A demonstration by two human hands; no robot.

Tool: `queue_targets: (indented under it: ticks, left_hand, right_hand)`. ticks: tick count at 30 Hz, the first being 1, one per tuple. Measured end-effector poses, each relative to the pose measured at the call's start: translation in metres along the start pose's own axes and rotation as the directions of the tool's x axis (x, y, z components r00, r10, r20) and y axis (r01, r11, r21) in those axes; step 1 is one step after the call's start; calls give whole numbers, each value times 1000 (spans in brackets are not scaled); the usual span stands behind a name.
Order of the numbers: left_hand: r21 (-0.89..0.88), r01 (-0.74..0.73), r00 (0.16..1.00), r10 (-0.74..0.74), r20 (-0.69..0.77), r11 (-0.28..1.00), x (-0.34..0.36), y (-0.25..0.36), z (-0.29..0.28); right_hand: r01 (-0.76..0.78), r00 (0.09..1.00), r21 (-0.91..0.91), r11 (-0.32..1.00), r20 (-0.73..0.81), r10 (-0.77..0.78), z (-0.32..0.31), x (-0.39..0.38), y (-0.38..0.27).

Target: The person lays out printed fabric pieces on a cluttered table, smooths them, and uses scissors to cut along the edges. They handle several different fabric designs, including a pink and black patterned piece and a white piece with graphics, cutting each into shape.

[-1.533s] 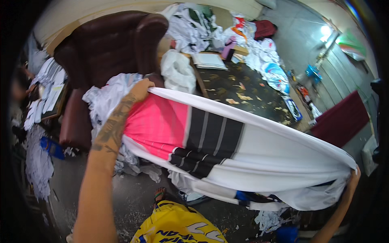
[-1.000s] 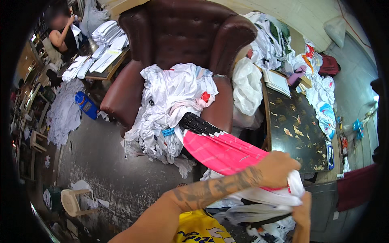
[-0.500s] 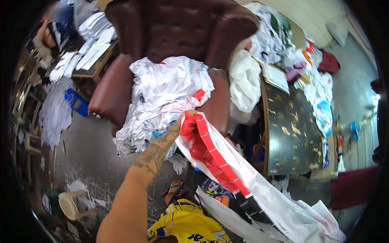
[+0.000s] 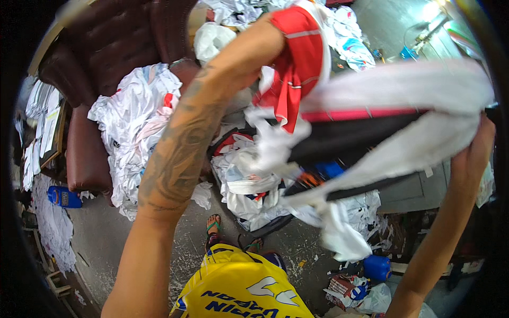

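Note:
A long white, red and black printed cloth [image 4: 392, 98] is stretched in the air across the right half of the view, smeared by motion. My left hand [image 4: 271, 36] grips its red end at the upper middle; the red fabric covers the fingers. At the far right, my right hand [image 4: 479, 139] is closed on the white edge. Narrow white strips dangle from the cloth's lower left. Below it, a dark-rimmed container [image 4: 260, 232] on the floor holds a heap of white and red fabric pieces [image 4: 246, 183].
A brown tufted armchair [image 4: 87, 143] at left bears a pile of white cloth [image 4: 140, 119]. A blue jug [image 4: 63, 196] stands beside it, near grey cloth on the floor. Scraps, a blue container [image 4: 377, 267] and plastic bags lie at lower right. More cloth covers the far table.
My view has swung right. My left hand has lifted the cloth's red end up, and my right hand has come into view holding the other end, spreading the cloth out.

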State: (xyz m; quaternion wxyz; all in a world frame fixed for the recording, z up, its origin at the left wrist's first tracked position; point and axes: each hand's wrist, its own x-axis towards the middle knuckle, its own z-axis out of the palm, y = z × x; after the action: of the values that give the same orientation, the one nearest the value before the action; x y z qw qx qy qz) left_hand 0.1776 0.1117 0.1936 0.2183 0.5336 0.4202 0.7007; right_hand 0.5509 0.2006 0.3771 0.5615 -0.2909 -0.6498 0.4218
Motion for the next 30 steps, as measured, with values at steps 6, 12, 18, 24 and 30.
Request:
queue_targets:
  ticks: [6, 12, 18, 24, 30]
  left_hand:
    - [-142, 87, 993, -97, -62, 986, -12, 11, 25]
    - [-276, 325, 906, -382, -184, 904, -38, -28, 82]
    - [-252, 471, 649, -525, -551, 845, -92, -97, 117]
    - [-207, 310, 641, -365, -675, 928, -104, -71, 146]
    - [283, 66, 882, 77, -465, 957, -75, -78, 192]
  right_hand:
    - [209, 967, 165, 964, -184, -178, 64, -13, 9]
    - [60, 990, 326, 944, 100, -98, -9, -37, 132]
    - [296, 468, -555, 778, 794, 388, -129, -158, 252]
    - [-54, 963, -363, 930, 228, 144, -404, -97, 133]
    - [-259, 963, -681, 685, -233, 132, -589, -123, 99]
